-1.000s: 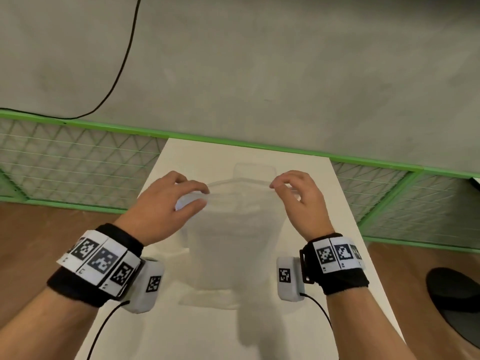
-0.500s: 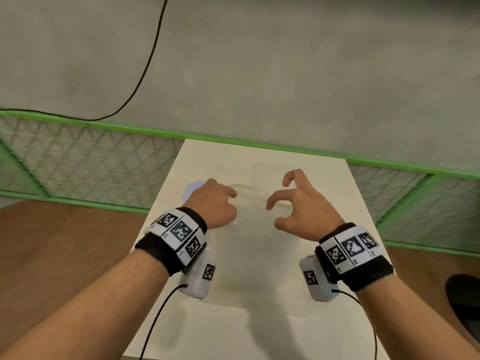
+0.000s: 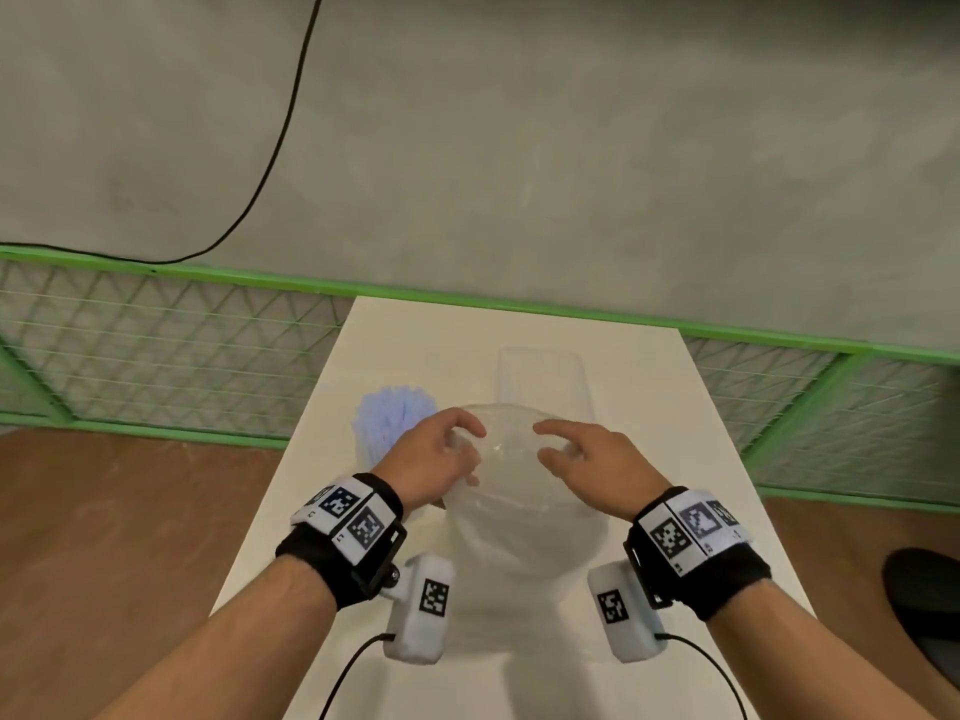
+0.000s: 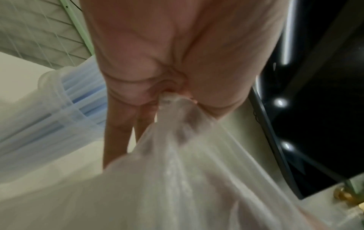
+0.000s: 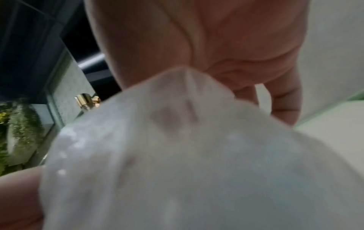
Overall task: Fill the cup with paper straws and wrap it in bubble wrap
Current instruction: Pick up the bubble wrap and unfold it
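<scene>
A clear bubble wrap sheet [image 3: 519, 517] bulges up over the middle of the white table [image 3: 660, 407]. My left hand [image 3: 447, 449] pinches its upper left edge; in the left wrist view the bubble wrap [image 4: 177, 179] is bunched between thumb and fingers of that hand [image 4: 171, 98]. My right hand [image 3: 566, 449] curls over the upper right edge, and the right wrist view shows the bubble wrap [image 5: 197, 171] gathered under its palm [image 5: 206, 62]. A clear cup filled with pale blue paper straws [image 3: 389, 415] stands upright just behind my left hand, also visible as the cup [image 4: 65, 96] beside that hand.
A second clear, empty-looking container [image 3: 540, 374] stands behind the wrap near the table's far end. A green mesh fence [image 3: 156, 345] runs behind and beside the table. A black rounded object [image 3: 930, 595] sits on the wooden floor to the right.
My hands moved closer together and further from me, so the stretched wrap edge now bows into a dome. The cup of straws has come into view behind my left hand.
</scene>
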`<state>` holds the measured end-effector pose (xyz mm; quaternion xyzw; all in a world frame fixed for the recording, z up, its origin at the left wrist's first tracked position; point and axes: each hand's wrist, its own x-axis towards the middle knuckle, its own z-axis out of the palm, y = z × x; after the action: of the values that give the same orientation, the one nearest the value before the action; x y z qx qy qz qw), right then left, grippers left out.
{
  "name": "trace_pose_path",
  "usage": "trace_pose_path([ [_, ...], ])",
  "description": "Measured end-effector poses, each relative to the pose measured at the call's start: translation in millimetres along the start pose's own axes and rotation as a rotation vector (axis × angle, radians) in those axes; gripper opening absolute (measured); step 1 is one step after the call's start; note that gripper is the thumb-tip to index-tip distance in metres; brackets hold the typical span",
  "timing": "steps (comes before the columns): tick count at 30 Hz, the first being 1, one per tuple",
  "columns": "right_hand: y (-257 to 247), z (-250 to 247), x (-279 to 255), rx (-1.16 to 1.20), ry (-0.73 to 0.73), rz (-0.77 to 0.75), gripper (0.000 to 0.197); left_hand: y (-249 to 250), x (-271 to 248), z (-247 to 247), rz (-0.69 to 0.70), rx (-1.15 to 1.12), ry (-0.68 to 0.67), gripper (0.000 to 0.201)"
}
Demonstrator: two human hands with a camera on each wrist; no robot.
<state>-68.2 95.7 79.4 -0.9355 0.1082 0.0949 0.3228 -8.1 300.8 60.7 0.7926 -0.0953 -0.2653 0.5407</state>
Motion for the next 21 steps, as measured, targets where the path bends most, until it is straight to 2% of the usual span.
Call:
trace_pose_path([
  [3,17.1,9.5,5.4,0.154,0.003,0.047,0.022,-9.0,2.9,-0.4,0.008,0.145,0.003,0.028],
  [5,26.1,14.7,9.8,0.331,-0.047,0.143,0.015,-13.6,7.6,1.0,-0.006,0.224,-0.014,0.030],
  [9,31.5,18.5,18.4,0.558,-0.174,0.301,0.031,-15.4,14.0,3.3,-0.047,0.276,-0.119,0.033],
  [11,36.0,21.1,23.5,0.618,-0.189,0.326,0.029,-15.5,16.7,2.8,-0.054,0.292,-0.171,0.038],
  [13,40.8,22.7,26.3,0.581,-0.206,0.359,0.033,-16.2,19.5,2.5,-0.086,0.332,-0.228,0.041],
  [15,45.6,23.3,26.7,0.435,-0.244,0.395,0.022,-15.4,21.1,4.2,-0.131,0.386,-0.297,0.037],
  [18,49.6,21.2,24.1,0.250,-0.363,0.352,0.018,-11.8,22.5,7.4,-0.175,0.457,-0.344,0.032],
  [19,49.4,18.9,23.2,0.252,-0.354,0.311,0.021,-10.7,22.1,7.2,-0.202,0.473,-0.352,0.032],
  [21,47.9,9.9,15.3,0.362,-0.226,0.172,0.026,-11.7,21.4,4.9,-0.257,0.497,-0.392,0.031],
])
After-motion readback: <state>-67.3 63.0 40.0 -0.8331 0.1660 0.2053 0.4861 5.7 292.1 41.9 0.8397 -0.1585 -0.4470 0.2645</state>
